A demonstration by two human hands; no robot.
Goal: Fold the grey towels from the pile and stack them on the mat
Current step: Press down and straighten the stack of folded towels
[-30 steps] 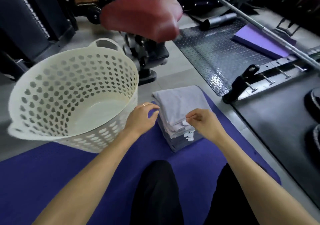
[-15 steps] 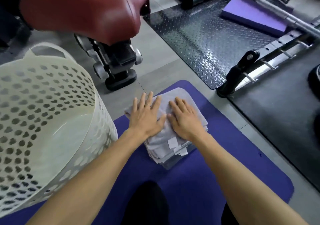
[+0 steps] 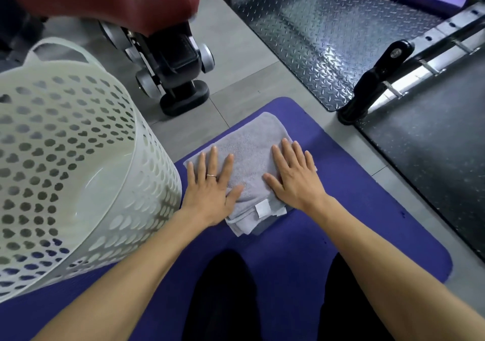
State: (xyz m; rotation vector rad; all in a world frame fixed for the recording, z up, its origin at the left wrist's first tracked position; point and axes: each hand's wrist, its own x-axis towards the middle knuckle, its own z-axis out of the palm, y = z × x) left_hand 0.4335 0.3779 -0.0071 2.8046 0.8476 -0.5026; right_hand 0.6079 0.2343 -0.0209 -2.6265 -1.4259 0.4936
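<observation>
Both hands flat on the stack of folded grey towels (image 3: 249,154) w/ fingers straight and spread: left hand (image 3: 212,191) presses the stack's left side, right hand (image 3: 296,180) its right side, neither curled round anything. The stack sits on the purple mat (image 3: 354,222), directly under our palms, w/ white care tags (image 3: 263,207) poking out at the edge nearest our wrists. We count several layers at that edge, exact no. unclear.

Just left of the left hand stands the white perforated basket (image 3: 78,183); what we see of its inside looks bare, though part of it is out of view. We see no loose towel or pile anywhere round the hands.

Our read: folding is at or v. near its end, this being a last smoothing press on the top towel. What's left, prob.: lift the hands off, check the basket for stragglers.
</observation>
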